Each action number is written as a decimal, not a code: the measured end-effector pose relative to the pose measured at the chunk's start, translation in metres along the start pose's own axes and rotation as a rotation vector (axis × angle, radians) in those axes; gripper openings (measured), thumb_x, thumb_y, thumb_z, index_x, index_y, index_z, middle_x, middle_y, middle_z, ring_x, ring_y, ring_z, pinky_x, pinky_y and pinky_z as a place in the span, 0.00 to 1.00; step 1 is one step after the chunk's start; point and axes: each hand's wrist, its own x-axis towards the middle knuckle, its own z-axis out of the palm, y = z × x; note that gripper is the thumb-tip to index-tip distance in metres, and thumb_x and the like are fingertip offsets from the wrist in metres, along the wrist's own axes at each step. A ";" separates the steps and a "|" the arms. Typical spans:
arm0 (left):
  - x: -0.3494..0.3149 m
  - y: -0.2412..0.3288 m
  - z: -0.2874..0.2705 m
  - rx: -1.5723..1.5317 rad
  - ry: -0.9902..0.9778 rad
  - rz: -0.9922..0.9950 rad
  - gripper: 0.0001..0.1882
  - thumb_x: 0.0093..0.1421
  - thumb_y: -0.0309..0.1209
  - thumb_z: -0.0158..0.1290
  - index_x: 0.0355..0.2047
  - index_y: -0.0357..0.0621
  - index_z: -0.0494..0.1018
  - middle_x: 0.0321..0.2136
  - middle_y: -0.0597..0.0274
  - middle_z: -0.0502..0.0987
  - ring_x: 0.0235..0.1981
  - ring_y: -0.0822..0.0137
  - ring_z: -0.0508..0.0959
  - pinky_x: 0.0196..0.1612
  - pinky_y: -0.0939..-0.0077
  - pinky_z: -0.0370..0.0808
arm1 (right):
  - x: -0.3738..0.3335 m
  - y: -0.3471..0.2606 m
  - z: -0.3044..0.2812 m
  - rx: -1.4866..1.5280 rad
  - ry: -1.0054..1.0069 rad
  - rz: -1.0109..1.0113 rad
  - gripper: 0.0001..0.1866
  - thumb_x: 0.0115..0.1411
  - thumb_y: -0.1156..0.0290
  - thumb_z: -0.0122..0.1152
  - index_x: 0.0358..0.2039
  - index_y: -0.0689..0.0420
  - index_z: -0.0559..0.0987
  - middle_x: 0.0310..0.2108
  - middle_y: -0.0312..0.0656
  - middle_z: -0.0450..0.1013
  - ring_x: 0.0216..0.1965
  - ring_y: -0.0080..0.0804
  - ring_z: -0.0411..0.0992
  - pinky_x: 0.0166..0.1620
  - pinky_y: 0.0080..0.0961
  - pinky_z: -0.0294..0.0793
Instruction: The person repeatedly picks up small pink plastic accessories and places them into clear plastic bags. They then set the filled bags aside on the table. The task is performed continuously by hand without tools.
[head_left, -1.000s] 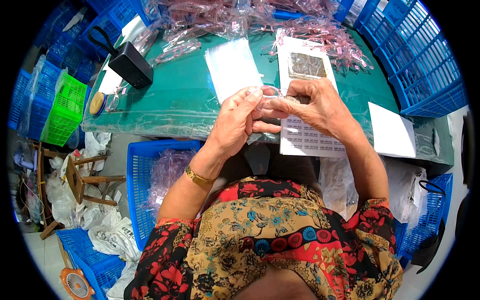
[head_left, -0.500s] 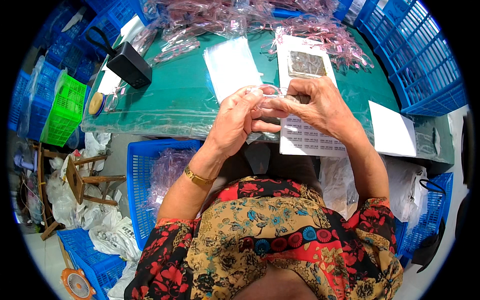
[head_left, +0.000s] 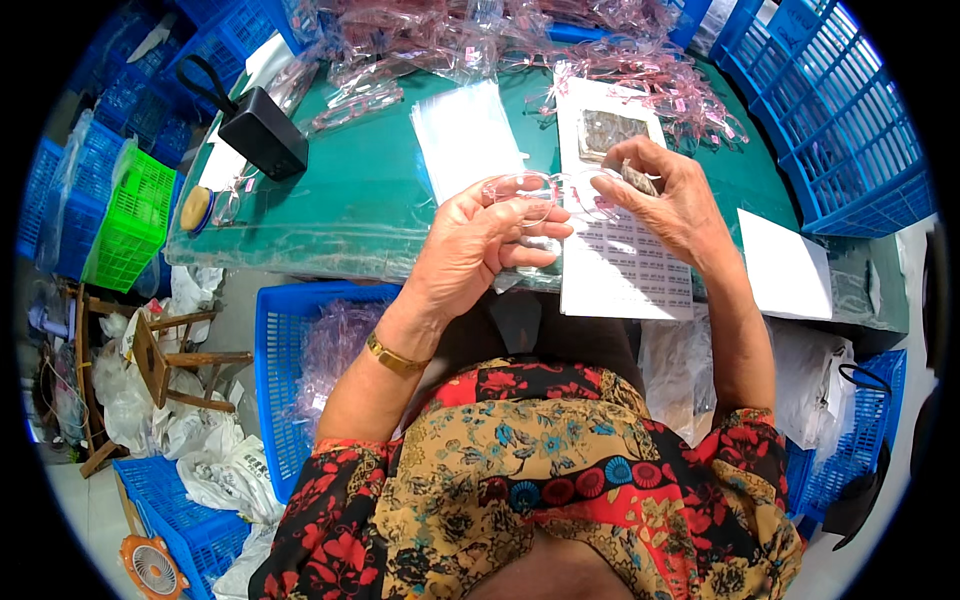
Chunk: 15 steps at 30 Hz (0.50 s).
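Above the table's near edge I hold a pair of clear pinkish eyeglasses [head_left: 556, 184]. My left hand [head_left: 458, 245] pinches them at their left side, thumb over the left lens and the other fingers loosely spread. Closed around a small crumpled grey-brown cloth-like wad [head_left: 638, 180] is my right hand [head_left: 678, 208], its thumb tip beside the right lens; whether it touches the lens I cannot tell. Under the right hand lies a white sheet with rows of printed labels [head_left: 630, 270]. A grey-brown pad in a shallow tray [head_left: 608, 132] sits just beyond it.
Many bagged pinkish glasses [head_left: 640, 75] pile along the green table's [head_left: 350, 215] far side. A stack of clear sleeves [head_left: 465, 130], a black speaker-like box [head_left: 262, 132] and a white sheet [head_left: 785, 265] lie around. Blue crates [head_left: 840, 120] stand right; another [head_left: 275, 380] holds bagged items below left.
My right hand has drawn back a little to the right from the glasses, showing the wad in its fingers. The glasses' lenses now show between my hands, and my left fingers have loosened.
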 end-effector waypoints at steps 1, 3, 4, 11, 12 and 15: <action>0.000 0.001 -0.001 -0.025 -0.007 0.001 0.20 0.63 0.28 0.51 0.52 0.30 0.63 0.41 0.40 0.76 0.41 0.54 0.81 0.34 0.74 0.84 | 0.002 0.006 0.004 0.174 -0.065 -0.039 0.18 0.55 0.58 0.67 0.37 0.60 0.78 0.25 0.38 0.74 0.27 0.21 0.70 0.31 0.21 0.70; 0.000 0.003 -0.001 -0.051 -0.013 -0.001 0.20 0.62 0.28 0.51 0.51 0.30 0.64 0.40 0.40 0.76 0.40 0.55 0.81 0.34 0.76 0.84 | 0.000 0.007 0.001 0.288 -0.149 0.039 0.16 0.56 0.59 0.66 0.36 0.59 0.78 0.26 0.35 0.74 0.27 0.20 0.69 0.32 0.19 0.70; -0.001 0.005 0.000 -0.050 -0.011 -0.003 0.20 0.62 0.27 0.52 0.51 0.30 0.64 0.40 0.40 0.77 0.40 0.56 0.81 0.33 0.76 0.84 | -0.001 0.006 0.001 0.347 -0.193 0.076 0.15 0.56 0.60 0.66 0.36 0.59 0.78 0.26 0.34 0.74 0.27 0.19 0.69 0.32 0.19 0.70; 0.000 0.007 0.005 0.003 0.098 -0.020 0.19 0.59 0.26 0.56 0.49 0.33 0.65 0.33 0.50 0.77 0.31 0.64 0.82 0.31 0.78 0.83 | -0.001 -0.003 0.000 0.648 -0.292 0.151 0.09 0.61 0.64 0.61 0.35 0.56 0.77 0.21 0.28 0.67 0.22 0.12 0.61 0.24 0.12 0.57; 0.001 0.007 0.005 0.025 0.106 -0.022 0.19 0.59 0.27 0.56 0.49 0.34 0.65 0.32 0.50 0.77 0.30 0.64 0.81 0.31 0.78 0.83 | -0.003 -0.004 0.001 0.651 -0.304 0.152 0.10 0.61 0.64 0.60 0.35 0.56 0.76 0.21 0.28 0.67 0.22 0.12 0.61 0.24 0.12 0.57; 0.006 0.008 0.007 0.052 0.122 -0.008 0.19 0.62 0.32 0.53 0.49 0.34 0.65 0.30 0.52 0.76 0.28 0.66 0.81 0.29 0.80 0.82 | -0.005 -0.005 0.001 0.649 -0.324 0.146 0.10 0.63 0.63 0.58 0.35 0.56 0.76 0.21 0.28 0.67 0.21 0.12 0.61 0.23 0.12 0.56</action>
